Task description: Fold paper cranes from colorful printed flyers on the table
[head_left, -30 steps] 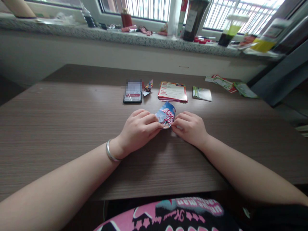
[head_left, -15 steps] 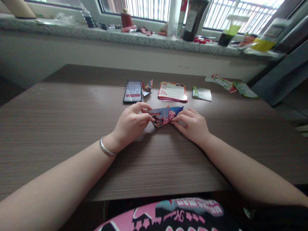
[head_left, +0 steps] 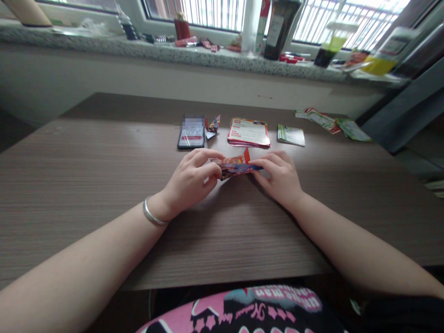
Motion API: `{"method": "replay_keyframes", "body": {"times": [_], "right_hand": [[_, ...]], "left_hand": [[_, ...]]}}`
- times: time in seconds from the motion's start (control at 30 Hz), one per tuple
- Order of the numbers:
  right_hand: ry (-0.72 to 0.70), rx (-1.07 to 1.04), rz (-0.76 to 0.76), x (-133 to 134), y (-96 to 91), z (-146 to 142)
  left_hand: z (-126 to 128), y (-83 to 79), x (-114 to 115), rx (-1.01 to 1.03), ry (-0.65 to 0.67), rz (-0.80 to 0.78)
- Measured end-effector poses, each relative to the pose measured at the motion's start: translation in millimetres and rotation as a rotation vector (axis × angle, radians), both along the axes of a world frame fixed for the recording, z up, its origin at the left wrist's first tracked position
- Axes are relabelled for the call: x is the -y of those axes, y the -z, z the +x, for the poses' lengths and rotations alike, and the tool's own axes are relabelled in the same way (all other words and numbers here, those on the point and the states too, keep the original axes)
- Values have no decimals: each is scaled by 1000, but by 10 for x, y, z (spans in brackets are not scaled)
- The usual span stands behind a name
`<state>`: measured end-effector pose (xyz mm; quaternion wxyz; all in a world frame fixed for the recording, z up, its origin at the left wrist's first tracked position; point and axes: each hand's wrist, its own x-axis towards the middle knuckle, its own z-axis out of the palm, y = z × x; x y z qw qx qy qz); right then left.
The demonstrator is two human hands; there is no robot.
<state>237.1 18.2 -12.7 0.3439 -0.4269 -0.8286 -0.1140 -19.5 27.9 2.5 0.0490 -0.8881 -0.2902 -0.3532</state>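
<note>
In front of the card stack (head_left: 248, 132), left hand (head_left: 189, 179) and right hand (head_left: 281, 175) pinch paper (head_left: 236, 167), newly tilted, showing more red; seemingly mid-fold.

At the middle of a brown table (head_left: 104, 194), the left hand (head_left: 190, 178), with a bracelet (head_left: 150, 212) on its wrist, and the right hand (head_left: 280, 173) hold a folded colourful paper (head_left: 236, 168), 1 at each end. Beyond it, from left to right, lie a phone (head_left: 192, 135), a small folded piece (head_left: 214, 125), a stack of cards (head_left: 249, 132), a smaller stack (head_left: 292, 135) and some loose papers (head_left: 324, 120). Bottles (head_left: 278, 32) stand on the far windowsill (head_left: 156, 48).
</note>
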Motion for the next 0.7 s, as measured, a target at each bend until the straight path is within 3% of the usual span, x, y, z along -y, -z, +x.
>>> {"method": "replay_keyframes", "body": {"times": [0.23, 0.7], "right_hand": [[-151, 48, -88, -15, 12, 15], [-213, 146, -161, -24, 57, 15]], "left_hand": [[12, -63, 55, 33, 109, -102], [-19, 40, -8, -222, -91, -391]]}}
